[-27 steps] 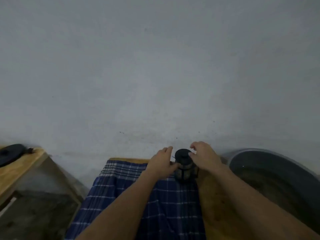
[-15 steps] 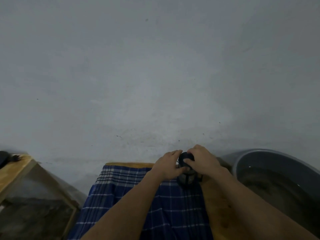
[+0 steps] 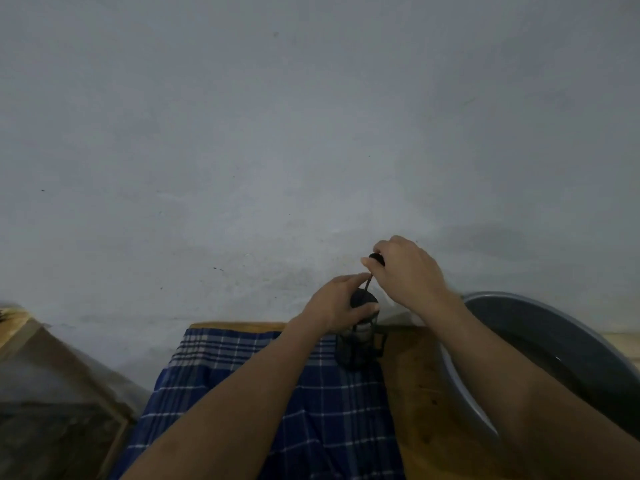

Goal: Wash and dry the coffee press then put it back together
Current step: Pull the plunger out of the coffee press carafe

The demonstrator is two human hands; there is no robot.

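Coffee press point(image 3: 360, 341) upright on blue plaid cloth point(image 3: 311, 393), far desk point(image 3: 415, 393) edge. Left hand point(image 3: 337, 303) fingers clamped round lid; right hand point(image 3: 408, 271) fingers pinch raised plunger knob point(image 3: 377, 259). Grey basin point(image 3: 554, 341) right.

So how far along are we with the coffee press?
Early, it seems. The coffee press stands assembled on the blue checked cloth. In hand: the left hand grips the lid while the right hand holds the plunger knob raised. Washing in the basin, drying and reassembly appear left.

Dim, flat, greyish light; soft focus; wide-angle bending at edges.
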